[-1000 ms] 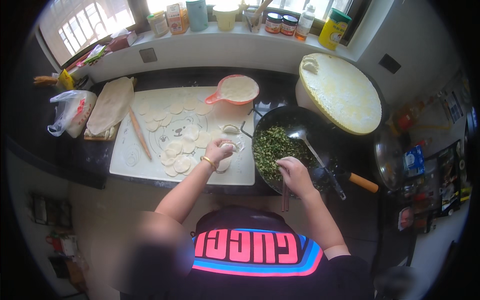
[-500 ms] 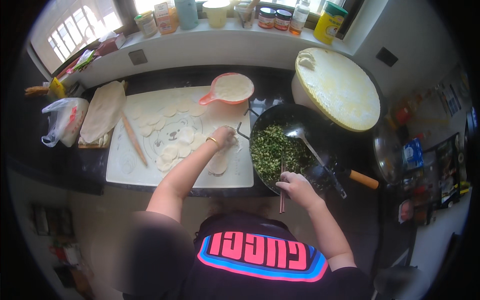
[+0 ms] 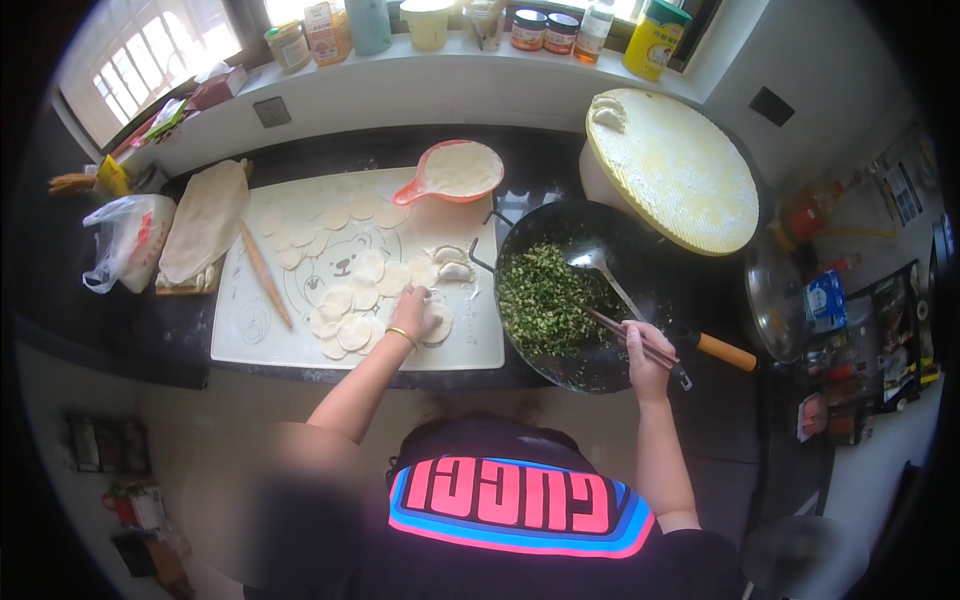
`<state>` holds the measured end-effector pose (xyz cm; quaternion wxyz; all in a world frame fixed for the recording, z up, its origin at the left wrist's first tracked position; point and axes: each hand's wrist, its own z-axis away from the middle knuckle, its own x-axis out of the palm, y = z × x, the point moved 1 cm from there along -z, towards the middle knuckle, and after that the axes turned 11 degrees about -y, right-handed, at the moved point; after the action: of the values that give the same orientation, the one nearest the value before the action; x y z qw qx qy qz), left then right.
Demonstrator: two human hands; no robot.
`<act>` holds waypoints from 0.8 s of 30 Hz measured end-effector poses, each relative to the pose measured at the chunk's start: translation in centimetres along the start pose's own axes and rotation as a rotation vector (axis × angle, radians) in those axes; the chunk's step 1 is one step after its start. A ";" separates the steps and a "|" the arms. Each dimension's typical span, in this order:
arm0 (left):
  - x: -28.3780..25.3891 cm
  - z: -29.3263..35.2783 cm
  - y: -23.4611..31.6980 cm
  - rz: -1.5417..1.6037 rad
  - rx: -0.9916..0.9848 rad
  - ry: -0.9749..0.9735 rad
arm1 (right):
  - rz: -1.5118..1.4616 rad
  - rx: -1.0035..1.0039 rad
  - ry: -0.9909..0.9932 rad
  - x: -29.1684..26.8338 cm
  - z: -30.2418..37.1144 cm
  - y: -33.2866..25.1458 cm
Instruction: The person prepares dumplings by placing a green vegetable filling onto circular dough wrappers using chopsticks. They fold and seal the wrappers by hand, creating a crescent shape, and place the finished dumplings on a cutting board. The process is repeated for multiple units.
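Dark countertop [image 3: 150, 335], white windowsill [image 3: 420, 60] lined with jars, bright window [image 3: 150, 55] at left, beige floor [image 3: 240, 430]

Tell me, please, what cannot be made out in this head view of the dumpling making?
- Left hand: it rests on a round wrapper on the mat; its fingers hide whether it grips the wrapper.
- Right hand: holds chopsticks over the wok; the tips are too small to show any filling on them.
- Jars on the sill: cut off by the top edge.
- Shelf items at the far right: blurred by the fisheye rim.
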<state>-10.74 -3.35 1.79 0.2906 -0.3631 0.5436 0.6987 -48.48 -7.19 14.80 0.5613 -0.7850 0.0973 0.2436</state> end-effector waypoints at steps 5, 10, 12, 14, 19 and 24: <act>0.1 -0.2 0.0 0.021 -0.061 -0.037 | -0.327 0.157 0.017 -0.3 -0.5 -0.4; -1.1 -0.5 0.8 0.040 -0.030 -0.052 | -0.248 0.164 -0.079 -0.2 -0.6 0.6; -0.7 -1.5 0.5 0.081 0.056 0.065 | -0.198 0.164 -0.093 0.2 -0.3 1.0; -0.4 -3.1 1.1 0.098 0.128 0.229 | -0.178 0.159 -0.088 0.3 -0.3 1.1; 1.2 -5.9 2.1 0.102 0.055 0.467 | -0.167 0.156 -0.062 0.6 0.1 0.4; 2.8 -7.3 2.4 0.227 0.015 0.502 | -0.097 0.133 -0.071 0.3 0.7 1.3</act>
<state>-12.89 -10.99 -0.27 0.0691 -0.4595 0.6409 0.6110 -48.96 -7.00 13.40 0.6262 -0.7408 0.0553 0.2367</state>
